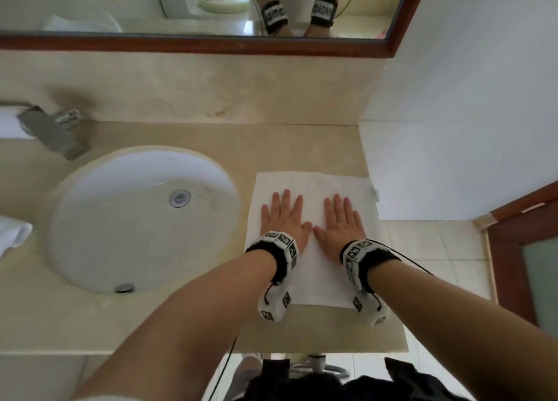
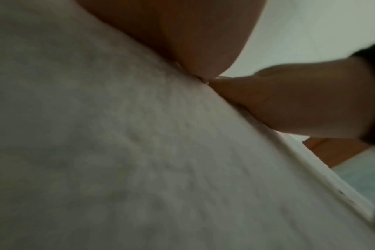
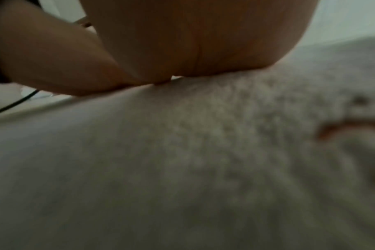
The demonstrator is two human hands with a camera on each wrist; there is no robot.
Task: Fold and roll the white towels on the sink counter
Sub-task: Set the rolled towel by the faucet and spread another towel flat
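Observation:
A white towel [image 1: 314, 183] lies flat as a rectangle on the beige counter [image 1: 187, 135], just right of the sink. Both my hands press on it, palms down and fingers straight. My left hand [image 1: 282, 216] covers its left half and my right hand [image 1: 341, 219] its right half, thumbs nearly touching in the middle. In the left wrist view the towel [image 2: 118, 152] fills the picture under my left hand [image 2: 182, 42], with my right hand [image 2: 300, 101] beside it. In the right wrist view the towel [image 3: 182, 169] lies under my right hand [image 3: 203, 42], and my left hand [image 3: 54, 59] is alongside.
A round white sink basin [image 1: 136, 219] sits left of the towel, with a metal faucet [image 1: 51, 129] behind it. Another white towel [image 1: 12, 234] shows at the far left edge. A wall [image 1: 453, 129] bounds the counter on the right. A framed mirror [image 1: 211, 8] hangs behind.

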